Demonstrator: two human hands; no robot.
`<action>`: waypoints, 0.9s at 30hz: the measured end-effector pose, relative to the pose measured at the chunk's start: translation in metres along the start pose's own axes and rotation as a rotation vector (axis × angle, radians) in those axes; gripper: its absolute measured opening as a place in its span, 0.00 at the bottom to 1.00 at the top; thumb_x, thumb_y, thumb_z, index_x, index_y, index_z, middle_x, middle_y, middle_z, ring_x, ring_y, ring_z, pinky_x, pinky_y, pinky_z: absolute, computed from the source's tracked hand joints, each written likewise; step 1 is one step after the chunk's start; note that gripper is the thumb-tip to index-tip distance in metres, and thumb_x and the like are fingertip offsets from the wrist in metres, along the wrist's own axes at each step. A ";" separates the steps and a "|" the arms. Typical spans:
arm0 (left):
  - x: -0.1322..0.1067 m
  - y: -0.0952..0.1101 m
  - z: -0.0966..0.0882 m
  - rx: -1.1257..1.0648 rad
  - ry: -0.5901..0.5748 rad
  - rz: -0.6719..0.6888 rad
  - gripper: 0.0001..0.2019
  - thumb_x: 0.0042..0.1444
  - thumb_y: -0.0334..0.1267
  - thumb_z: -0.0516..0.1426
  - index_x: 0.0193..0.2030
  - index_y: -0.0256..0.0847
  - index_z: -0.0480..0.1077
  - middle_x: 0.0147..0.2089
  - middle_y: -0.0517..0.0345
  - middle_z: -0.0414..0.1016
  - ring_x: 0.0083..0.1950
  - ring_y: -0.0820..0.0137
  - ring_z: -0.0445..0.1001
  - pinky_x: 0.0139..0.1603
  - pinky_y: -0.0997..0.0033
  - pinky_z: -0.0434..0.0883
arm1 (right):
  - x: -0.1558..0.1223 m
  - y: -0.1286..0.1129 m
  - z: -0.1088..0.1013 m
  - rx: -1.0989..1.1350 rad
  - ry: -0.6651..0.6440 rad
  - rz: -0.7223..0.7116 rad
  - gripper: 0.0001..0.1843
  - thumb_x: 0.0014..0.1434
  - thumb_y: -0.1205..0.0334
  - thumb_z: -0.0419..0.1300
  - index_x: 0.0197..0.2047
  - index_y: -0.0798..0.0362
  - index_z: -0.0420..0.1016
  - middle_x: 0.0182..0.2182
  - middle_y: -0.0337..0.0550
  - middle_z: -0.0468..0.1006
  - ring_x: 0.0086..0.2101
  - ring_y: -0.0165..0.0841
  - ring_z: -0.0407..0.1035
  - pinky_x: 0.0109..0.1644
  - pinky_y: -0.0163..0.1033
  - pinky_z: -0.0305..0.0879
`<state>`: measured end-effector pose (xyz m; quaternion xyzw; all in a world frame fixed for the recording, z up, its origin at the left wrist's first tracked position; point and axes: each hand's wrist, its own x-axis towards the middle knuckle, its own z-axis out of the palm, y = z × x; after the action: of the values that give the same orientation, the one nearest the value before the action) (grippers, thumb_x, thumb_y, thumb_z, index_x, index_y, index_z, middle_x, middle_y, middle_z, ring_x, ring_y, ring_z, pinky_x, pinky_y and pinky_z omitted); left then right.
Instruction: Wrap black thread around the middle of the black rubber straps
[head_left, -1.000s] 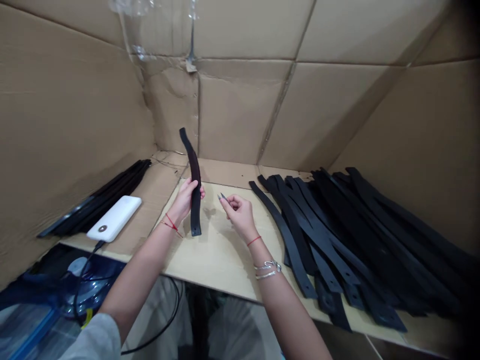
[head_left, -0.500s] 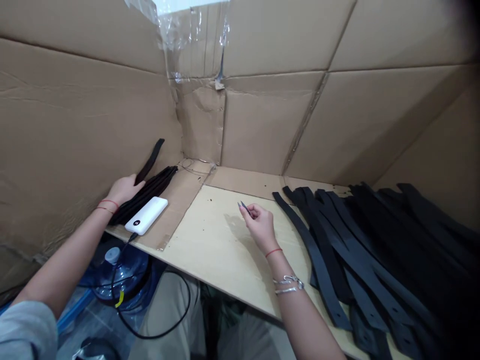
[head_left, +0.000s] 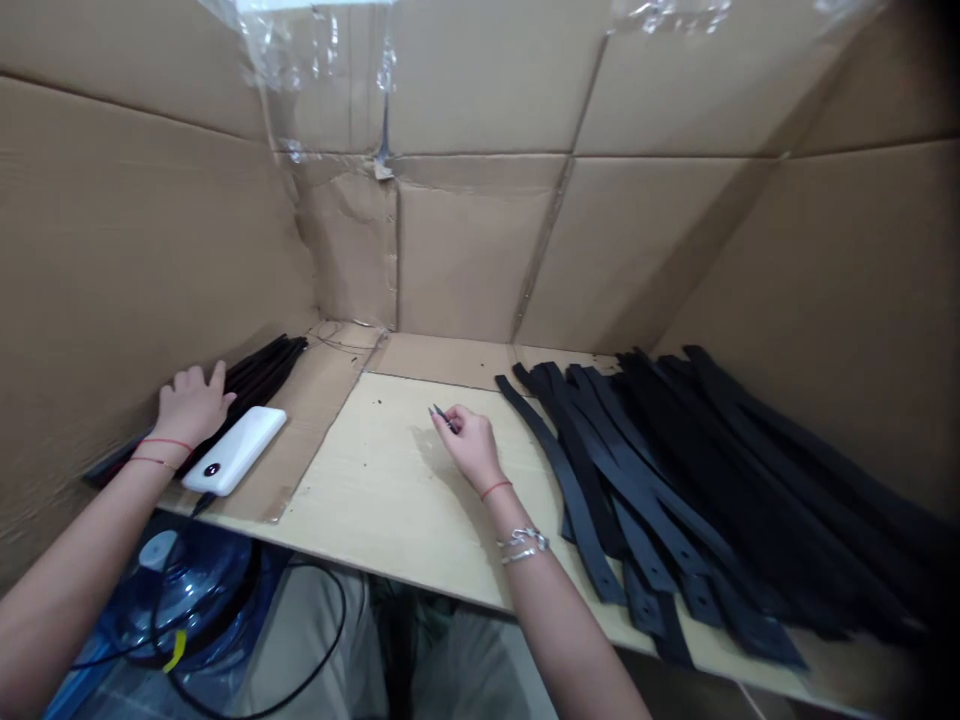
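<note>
My left hand rests open at the near end of a bundle of black straps, its fingers spread and holding nothing. A white power bank lies just right of that hand. My right hand sits over the pale wooden board, pinching a small pointed metal tool. Most of the tool is hidden by my fingers. A large pile of long black straps with punched ends lies to the right of my right hand, apart from it.
Cardboard walls rise behind and on both sides of the board. A blue water jug stands below the front edge at left. A black cable runs down from the power bank past the edge.
My left hand has carried the dark strap from the middle of the board to the left bundle and let go of it. My right hand still holds the tool.
</note>
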<state>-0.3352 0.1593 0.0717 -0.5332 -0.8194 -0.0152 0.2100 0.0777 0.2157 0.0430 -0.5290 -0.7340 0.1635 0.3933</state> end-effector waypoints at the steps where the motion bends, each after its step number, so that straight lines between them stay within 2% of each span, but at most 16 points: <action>1: -0.003 0.014 -0.008 -0.002 0.028 0.001 0.34 0.59 0.50 0.44 0.68 0.32 0.50 0.57 0.32 0.60 0.56 0.47 0.61 0.50 0.50 0.64 | 0.000 0.000 0.000 -0.046 -0.022 0.037 0.19 0.58 0.48 0.55 0.30 0.57 0.71 0.24 0.40 0.71 0.25 0.24 0.60 0.30 0.30 0.48; 2: -0.006 0.033 -0.017 -0.023 0.072 0.017 0.34 0.59 0.50 0.45 0.68 0.33 0.49 0.59 0.34 0.58 0.57 0.48 0.60 0.51 0.49 0.64 | 0.001 0.001 0.000 -0.089 -0.027 0.090 0.19 0.59 0.48 0.54 0.31 0.56 0.71 0.25 0.41 0.72 0.25 0.25 0.61 0.30 0.31 0.48; 4: -0.016 0.084 -0.036 -0.150 0.125 0.087 0.33 0.59 0.52 0.43 0.67 0.35 0.52 0.59 0.38 0.59 0.57 0.49 0.60 0.51 0.49 0.64 | 0.002 0.004 -0.001 -0.152 -0.018 0.202 0.20 0.58 0.45 0.53 0.34 0.55 0.72 0.28 0.42 0.74 0.28 0.27 0.64 0.30 0.31 0.48; 6: -0.030 0.148 -0.052 -0.350 0.115 0.199 0.28 0.61 0.51 0.41 0.60 0.36 0.61 0.57 0.40 0.62 0.56 0.53 0.61 0.52 0.50 0.63 | 0.004 0.011 -0.004 -0.232 0.002 0.299 0.23 0.53 0.43 0.58 0.39 0.55 0.71 0.31 0.44 0.75 0.31 0.31 0.67 0.31 0.32 0.50; 7: -0.038 0.181 -0.057 -0.460 0.102 0.273 0.26 0.61 0.51 0.40 0.56 0.37 0.65 0.56 0.42 0.64 0.56 0.55 0.62 0.54 0.50 0.62 | 0.004 0.016 -0.005 -0.277 0.001 0.326 0.22 0.52 0.46 0.60 0.42 0.55 0.70 0.33 0.45 0.76 0.32 0.32 0.68 0.32 0.32 0.51; 10: -0.059 0.270 -0.059 -0.748 0.031 0.436 0.23 0.61 0.47 0.41 0.51 0.38 0.68 0.54 0.44 0.65 0.57 0.60 0.62 0.58 0.52 0.58 | 0.004 0.030 -0.010 -0.378 -0.014 0.339 0.13 0.55 0.61 0.57 0.44 0.57 0.72 0.37 0.49 0.75 0.36 0.34 0.69 0.37 0.34 0.55; 12: -0.067 0.307 -0.051 -0.791 -0.012 0.495 0.21 0.60 0.46 0.43 0.50 0.38 0.68 0.54 0.44 0.65 0.56 0.60 0.62 0.55 0.55 0.60 | 0.005 0.038 -0.012 -0.409 -0.007 0.332 0.12 0.57 0.64 0.54 0.43 0.58 0.74 0.39 0.53 0.74 0.40 0.35 0.68 0.42 0.34 0.57; 13: -0.069 0.318 -0.045 -0.805 -0.021 0.512 0.20 0.60 0.46 0.44 0.50 0.38 0.68 0.54 0.45 0.65 0.57 0.60 0.62 0.55 0.55 0.60 | 0.006 0.042 -0.013 -0.421 -0.002 0.332 0.13 0.58 0.63 0.53 0.43 0.59 0.74 0.41 0.55 0.73 0.42 0.36 0.67 0.45 0.35 0.57; 15: -0.071 0.325 -0.034 -0.822 -0.031 0.537 0.19 0.58 0.45 0.46 0.49 0.39 0.69 0.55 0.45 0.65 0.58 0.60 0.61 0.58 0.54 0.58 | 0.009 0.046 -0.012 -0.439 0.004 0.342 0.15 0.59 0.62 0.53 0.44 0.60 0.76 0.44 0.57 0.70 0.45 0.38 0.65 0.50 0.37 0.57; 20: -0.065 0.309 -0.022 -0.847 -0.023 0.464 0.20 0.59 0.45 0.45 0.50 0.36 0.69 0.56 0.43 0.63 0.59 0.58 0.59 0.60 0.52 0.55 | 0.016 0.045 -0.010 -0.478 0.020 0.387 0.17 0.60 0.60 0.53 0.45 0.60 0.77 0.47 0.60 0.66 0.49 0.43 0.60 0.53 0.43 0.55; 23: -0.064 0.305 -0.025 -0.876 -0.027 0.418 0.23 0.58 0.44 0.46 0.57 0.36 0.64 0.58 0.43 0.62 0.60 0.58 0.58 0.61 0.52 0.54 | 0.018 0.046 -0.018 -0.545 0.123 0.429 0.20 0.62 0.56 0.50 0.48 0.59 0.76 0.50 0.61 0.63 0.52 0.48 0.55 0.53 0.49 0.53; 25: -0.064 0.306 -0.027 -0.908 -0.036 0.400 0.25 0.58 0.43 0.46 0.61 0.35 0.60 0.58 0.43 0.62 0.61 0.58 0.57 0.62 0.52 0.54 | 0.018 0.049 -0.027 -0.652 0.271 0.511 0.20 0.62 0.61 0.47 0.49 0.61 0.74 0.51 0.62 0.62 0.53 0.49 0.53 0.52 0.51 0.52; 27: -0.065 0.308 -0.028 -0.944 -0.050 0.384 0.26 0.58 0.43 0.47 0.61 0.34 0.59 0.58 0.43 0.62 0.61 0.58 0.57 0.62 0.51 0.54 | 0.018 0.055 -0.037 -0.712 0.337 0.570 0.21 0.59 0.71 0.45 0.50 0.65 0.73 0.50 0.65 0.62 0.52 0.49 0.52 0.51 0.52 0.51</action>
<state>-0.0329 0.2285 0.0124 -0.7110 -0.6152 -0.3323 -0.0745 0.1382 0.2464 0.0376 -0.8299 -0.4962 -0.0844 0.2408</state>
